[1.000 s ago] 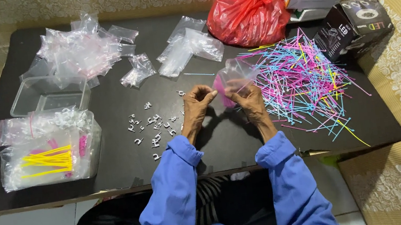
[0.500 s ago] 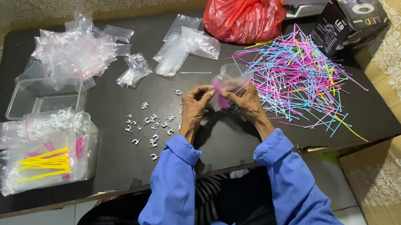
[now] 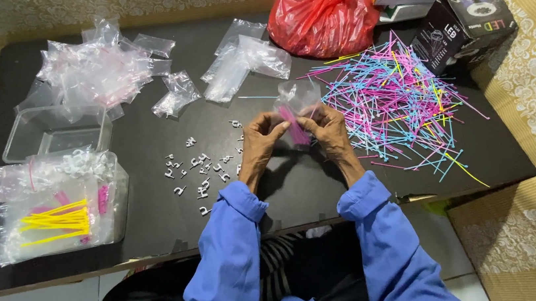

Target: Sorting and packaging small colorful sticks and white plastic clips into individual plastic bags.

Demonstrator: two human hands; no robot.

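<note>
My left hand [image 3: 262,138] and my right hand [image 3: 325,128] meet above the middle of the black table [image 3: 157,228]. Both pinch the near edge of a small clear plastic bag [image 3: 294,104] with pink cable ties inside. The bag stands up from my fingers, tilted away from me. Small white clips [image 3: 200,167] lie scattered just left of my left hand. A loose heap of pink, blue and yellow cable ties [image 3: 395,100] spreads to the right of my right hand.
Filled clear bags [image 3: 55,206] with yellow and pink ties lie at the near left, behind them an empty clear tub [image 3: 53,130] and a pile of empty bags [image 3: 96,65]. A red plastic bag [image 3: 323,15] and cardboard boxes [image 3: 460,21] stand at the far right.
The small bag has swung from leaning right to standing more upright between my hands. My fingertips have drawn closer together along its edge.
</note>
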